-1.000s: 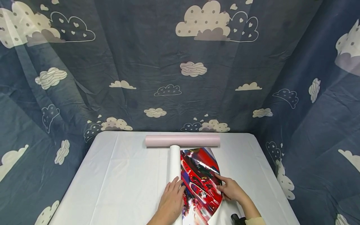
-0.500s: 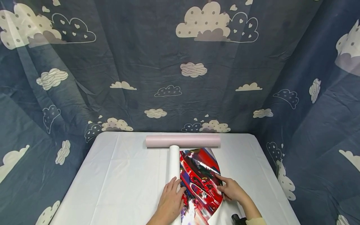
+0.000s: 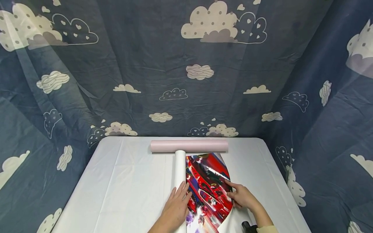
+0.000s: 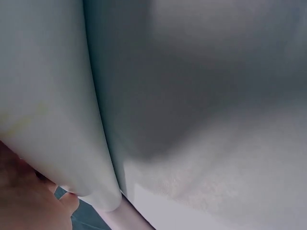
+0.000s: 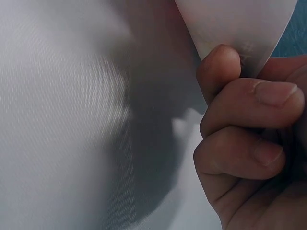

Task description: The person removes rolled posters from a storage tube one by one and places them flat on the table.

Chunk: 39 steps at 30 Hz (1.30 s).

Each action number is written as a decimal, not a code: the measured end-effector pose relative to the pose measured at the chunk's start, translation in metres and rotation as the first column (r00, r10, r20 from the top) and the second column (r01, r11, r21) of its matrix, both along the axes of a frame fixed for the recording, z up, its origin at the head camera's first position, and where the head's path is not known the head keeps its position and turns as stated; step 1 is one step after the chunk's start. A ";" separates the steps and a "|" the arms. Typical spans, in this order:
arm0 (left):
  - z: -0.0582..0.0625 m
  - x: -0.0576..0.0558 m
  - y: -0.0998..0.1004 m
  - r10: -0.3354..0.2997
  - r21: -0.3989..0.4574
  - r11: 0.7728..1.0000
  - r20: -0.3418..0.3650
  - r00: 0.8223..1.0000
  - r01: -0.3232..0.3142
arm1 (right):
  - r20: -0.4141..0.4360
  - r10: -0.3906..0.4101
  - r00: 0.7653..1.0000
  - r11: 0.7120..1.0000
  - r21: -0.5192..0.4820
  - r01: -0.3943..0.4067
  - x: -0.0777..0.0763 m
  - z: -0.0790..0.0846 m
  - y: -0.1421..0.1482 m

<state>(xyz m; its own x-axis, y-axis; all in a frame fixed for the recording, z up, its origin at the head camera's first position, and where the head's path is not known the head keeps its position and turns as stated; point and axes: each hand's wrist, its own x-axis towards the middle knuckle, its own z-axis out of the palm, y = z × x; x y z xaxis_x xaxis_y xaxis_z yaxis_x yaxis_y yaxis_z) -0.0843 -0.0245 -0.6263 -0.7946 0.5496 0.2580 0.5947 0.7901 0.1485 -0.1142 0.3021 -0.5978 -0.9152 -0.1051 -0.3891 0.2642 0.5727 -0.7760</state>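
Note:
A glossy poster (image 3: 208, 181) with a red racing-car print lies partly unrolled on the white table. Its left side is still wound into a white roll (image 3: 180, 165). My left hand (image 3: 175, 207) rests on that roll, fingers extended, the tips touching the print beside it. In the left wrist view the hand (image 4: 33, 196) shows only in part, next to the white roll (image 4: 53, 96). At the poster's right edge, which lifts and curls, my right hand (image 3: 242, 196) pinches the sheet. The right wrist view shows the curled fingers (image 5: 240, 151) below the poster's pale underside (image 5: 230, 24).
A pale pink roll (image 3: 189, 146) lies crosswise near the back edge of the white-covered table (image 3: 131, 181), just behind the poster's far end. Dark blue cloth (image 3: 163, 64) printed with clouds hangs behind and on both sides. A black wrist device (image 3: 248, 227) sits on the right forearm.
My right hand has shifted slightly to the right with the poster's edge. The white roll has moved a little left, so a bit more of the print shows.

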 end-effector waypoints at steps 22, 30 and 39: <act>0.015 0.000 -0.003 0.084 0.098 0.992 0.014 0.996 -0.085 | 0.000 -0.054 0.999 0.995 0.086 0.054 -0.003 0.006 0.007; 0.012 -0.001 -0.009 0.096 0.064 0.994 -0.044 0.994 -0.094 | 0.003 -0.071 0.997 0.992 0.106 0.071 0.000 0.006 0.011; 0.007 -0.001 -0.013 0.018 0.095 0.995 -0.054 0.998 -0.013 | -0.010 -0.059 0.998 0.991 0.121 0.060 0.003 0.005 0.019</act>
